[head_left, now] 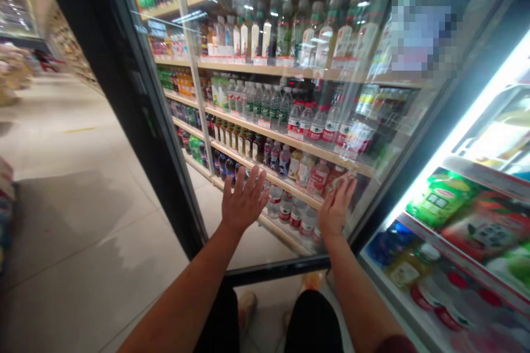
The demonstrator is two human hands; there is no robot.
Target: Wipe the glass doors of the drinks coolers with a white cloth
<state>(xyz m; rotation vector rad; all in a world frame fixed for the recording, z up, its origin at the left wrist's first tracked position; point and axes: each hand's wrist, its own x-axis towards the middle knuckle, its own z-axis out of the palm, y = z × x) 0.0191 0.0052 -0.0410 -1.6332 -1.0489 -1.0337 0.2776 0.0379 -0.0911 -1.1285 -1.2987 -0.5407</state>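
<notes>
A framed glass door (pixel 265 265) stands open in front of me, its dark frame tilted across the view. My left hand (pixel 244 198) lies flat against the pane, or very close to it, with its fingers spread and nothing in it. To the right, my right hand (pixel 334 210) presses a crumpled, light-coloured cloth (pixel 344 181) on the glass near the door's right side. Its fingers are together over the cloth, which they partly hide. Bright reflections lie across the upper pane.
Through the glass show shelves (pixel 265 130) with rows of bottled drinks (pixel 269 102). On the right, a lit cooler (pixel 451 242) holds green and red packs and bottles. Tiled floor (pixel 95 187) stretches left, with goods along the far left edge. My knees are below the door.
</notes>
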